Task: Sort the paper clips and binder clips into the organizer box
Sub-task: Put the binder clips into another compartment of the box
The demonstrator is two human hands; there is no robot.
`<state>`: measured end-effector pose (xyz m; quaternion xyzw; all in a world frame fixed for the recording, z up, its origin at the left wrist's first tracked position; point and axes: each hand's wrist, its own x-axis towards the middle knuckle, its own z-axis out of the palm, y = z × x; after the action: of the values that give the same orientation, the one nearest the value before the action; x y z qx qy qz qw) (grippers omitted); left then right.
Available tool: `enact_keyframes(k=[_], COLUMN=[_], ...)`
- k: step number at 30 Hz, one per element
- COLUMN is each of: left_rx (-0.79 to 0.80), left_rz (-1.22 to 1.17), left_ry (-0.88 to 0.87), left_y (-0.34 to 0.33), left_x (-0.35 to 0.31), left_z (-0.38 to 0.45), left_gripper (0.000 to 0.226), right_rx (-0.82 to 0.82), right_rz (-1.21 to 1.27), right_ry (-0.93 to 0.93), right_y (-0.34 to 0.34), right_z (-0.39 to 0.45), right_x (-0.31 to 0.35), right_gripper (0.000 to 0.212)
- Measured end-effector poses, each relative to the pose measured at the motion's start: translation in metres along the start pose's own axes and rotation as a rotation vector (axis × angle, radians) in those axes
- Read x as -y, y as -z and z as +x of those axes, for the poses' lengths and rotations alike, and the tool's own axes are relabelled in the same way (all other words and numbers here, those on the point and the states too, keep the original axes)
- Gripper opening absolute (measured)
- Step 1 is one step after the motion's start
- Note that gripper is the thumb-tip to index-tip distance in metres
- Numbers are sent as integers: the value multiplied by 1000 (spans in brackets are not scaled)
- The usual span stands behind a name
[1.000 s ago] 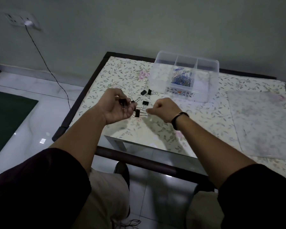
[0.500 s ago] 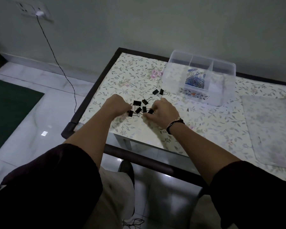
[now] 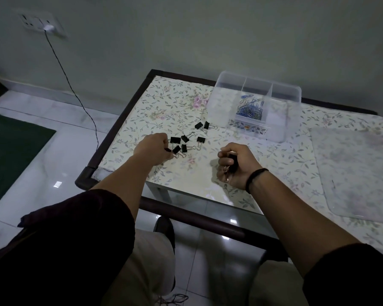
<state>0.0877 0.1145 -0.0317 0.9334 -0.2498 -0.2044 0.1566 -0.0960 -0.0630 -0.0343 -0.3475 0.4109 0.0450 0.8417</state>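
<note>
Several black binder clips (image 3: pixel 187 140) lie scattered on the floral tablecloth (image 3: pixel 164 111). My left hand (image 3: pixel 154 149) is curled at the left edge of the group, its fingers pinching a binder clip (image 3: pixel 175 150). To the right of the group, my right hand (image 3: pixel 236 165) is lifted slightly off the table, its fist closed around black binder clips (image 3: pixel 231 164) with wire handles showing. The clear organizer box (image 3: pixel 259 104) stands behind, with blue paper clips (image 3: pixel 250 109) in its middle compartment.
A clear plastic lid (image 3: pixel 352 171) lies flat on the right of the table. The table's dark frame (image 3: pixel 111 140) runs along the left and near edges. A wall socket with a cable (image 3: pixel 75 96) is at the left, above a white tile floor.
My right hand has pulled back right from the pile with binder clips in its fist. My left hand stays at the pile's left edge. The camera view shifted slightly.
</note>
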Motion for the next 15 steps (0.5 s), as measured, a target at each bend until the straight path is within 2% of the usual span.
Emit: enact_keyframes(k=[6, 10, 15], left_rx=[20, -1, -39], left_rz=[-11, 56, 109], left_ry=[-55, -144, -167], left_y=[-3, -4, -7], left_x=[-3, -1, 4], left_z=[7, 8, 13], left_gripper=[16, 32, 19], right_rx=[-13, -30, 71], right_rz=[210, 317, 284], right_ry=[-37, -60, -103], right_y=[-5, -7, -5], right_z=[-1, 2, 5], right_x=[1, 2, 0], right_gripper=[20, 22, 26])
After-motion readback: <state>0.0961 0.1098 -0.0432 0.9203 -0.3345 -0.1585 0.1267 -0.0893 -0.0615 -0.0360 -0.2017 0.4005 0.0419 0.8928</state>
